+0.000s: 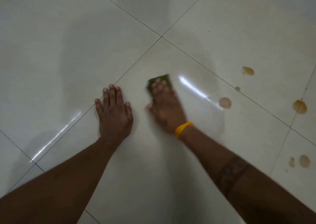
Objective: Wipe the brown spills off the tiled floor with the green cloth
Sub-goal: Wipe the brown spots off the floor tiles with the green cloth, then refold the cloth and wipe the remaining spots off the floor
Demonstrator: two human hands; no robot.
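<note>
My right hand (165,107) presses flat on a folded green cloth (161,78) on the pale tiled floor (68,52); the hand is motion-blurred and covers most of the cloth, and a yellow band circles its wrist. My left hand (114,111) lies palm down on the tiles to the left, fingers spread, holding nothing. Several brown spills sit to the right: one (225,102) nearest the cloth, a small dot (237,88), one further back (248,70), one on a grout line (300,106), and a pair nearer to me (304,161).
Dark grout lines cross the glossy tiles and meet at a corner (161,36) beyond the cloth. A faint wet smear (210,80) lies between the cloth and the spills. Light glare streaks show on the floor.
</note>
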